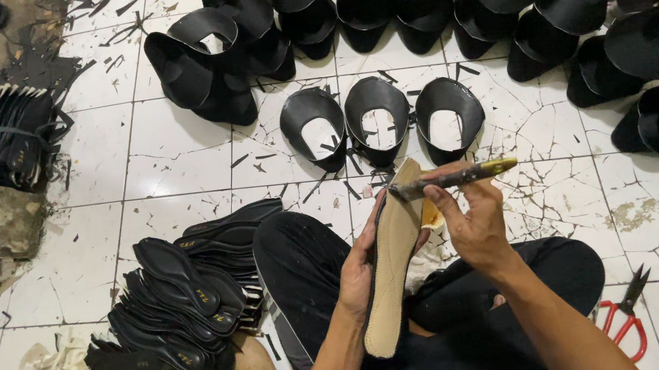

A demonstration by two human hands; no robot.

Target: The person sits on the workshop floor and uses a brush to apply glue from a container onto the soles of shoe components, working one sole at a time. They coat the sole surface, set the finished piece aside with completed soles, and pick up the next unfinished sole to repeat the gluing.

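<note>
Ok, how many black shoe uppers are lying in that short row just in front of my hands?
3, side by side on the white tiled floor: left upper, middle upper, right upper. More uppers sit stacked behind them.

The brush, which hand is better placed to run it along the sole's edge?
Probably the right hand: it grips the brush with its tip on the upper edge of the tan sole, while the left hand is occupied holding that sole.

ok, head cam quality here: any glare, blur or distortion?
Head view: even, soft light, no hard shadows; mild sheen on the floor tiles. Sole and brush sharp, no motion blur. Wide-angle bending at the edges; the black shoe uppers lose surface detail.
</note>
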